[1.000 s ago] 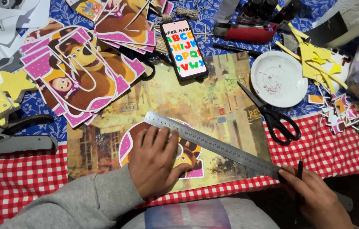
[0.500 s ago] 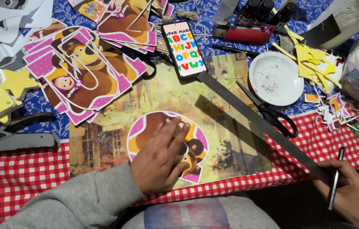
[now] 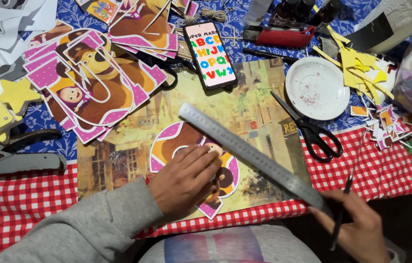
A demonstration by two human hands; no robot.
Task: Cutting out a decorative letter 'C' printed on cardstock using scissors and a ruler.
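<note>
Half of the pink-edged cartoon cutout [image 3: 179, 141] is hidden under the left hand [image 3: 184, 181], which lies flat on it with fingers spread and pressing down; only its curved pink border and a bit of brown figure show around the knuckles. It rests on a glossy picture board [image 3: 133, 160] printed with an old street scene, and that board sits on a red-and-white checked cloth [image 3: 16, 195].

The right hand [image 3: 354, 226] is partly cut off by the bottom edge. Its fingers are closed around the near end of a long steel ruler [image 3: 249, 153], which angles up and away over the board, its far end just above the cutout. The same hand also pinches a thin dark pen or blade [image 3: 340, 214]; I cannot tell which, as it is slim and partly covered.

Black-handled scissors [image 3: 308, 129] lie open just beside the ruler, their tips toward a round white plate [image 3: 318, 87] dusted with reddish specks. A phone [image 3: 210, 54] with bright coloured letters on its screen lies at the board's far edge. To the left, a fanned stack of similar cutouts [image 3: 89, 78] overlaps itself, so lower ones show only pink rims. Yellow paper scraps [image 3: 357, 65] pile near the plate, tangled and hard to sort out. A grey sleeve [image 3: 79, 229] covers the left forearm.
</note>
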